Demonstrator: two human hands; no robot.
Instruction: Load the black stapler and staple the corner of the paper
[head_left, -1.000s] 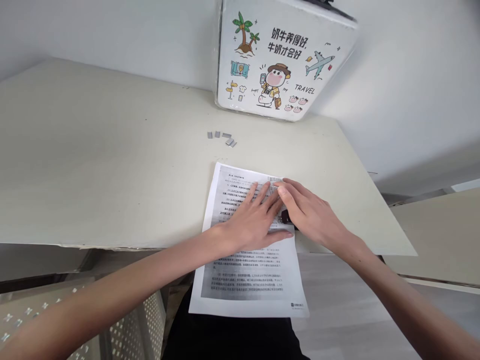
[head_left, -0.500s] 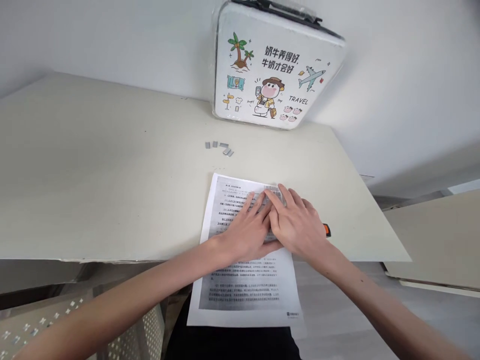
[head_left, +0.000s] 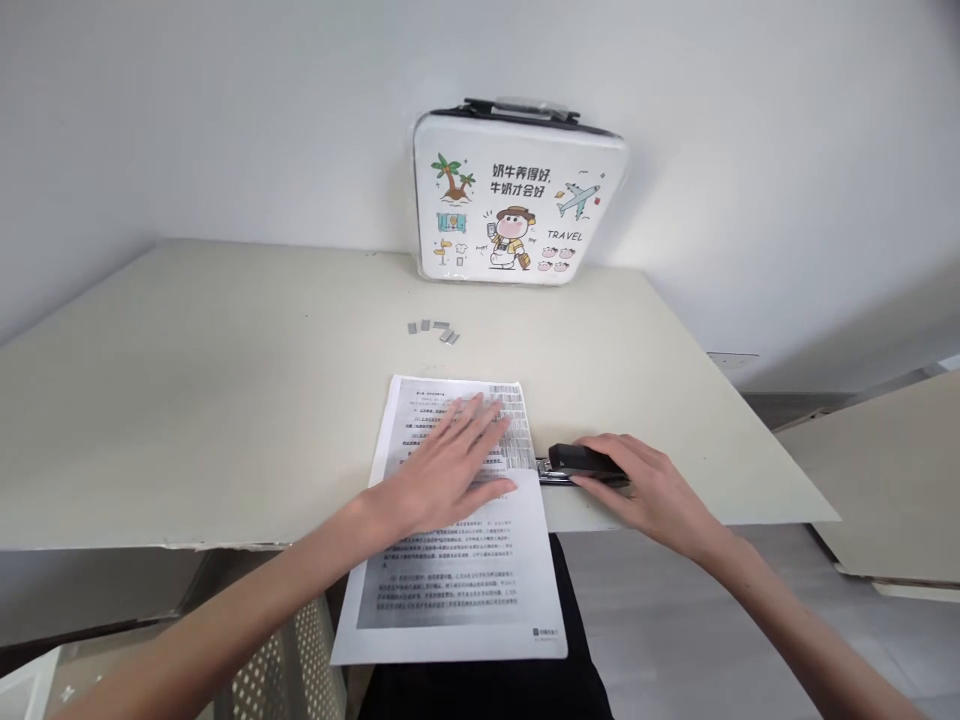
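A printed sheet of paper lies on the table's front edge, its lower part jutting out over my lap. On its upper half rests my left hand, flat with the fingers stretched out. Just right of the paper, my right hand grips a black stapler. The stapler's front end is at the paper's right edge; whether the sheet lies between its jaws I cannot tell. Whether there is more than one sheet is also unclear.
Several small strips of staples lie beyond the paper. A white cartoon-printed case stands at the back against the wall. The pale table ends at a front edge close to me. A perforated seat is at lower left.
My right hand has left the paper and taken hold of the stapler at the right. The paper appears shifted left with my left hand still on it. The camera view has tilted up.
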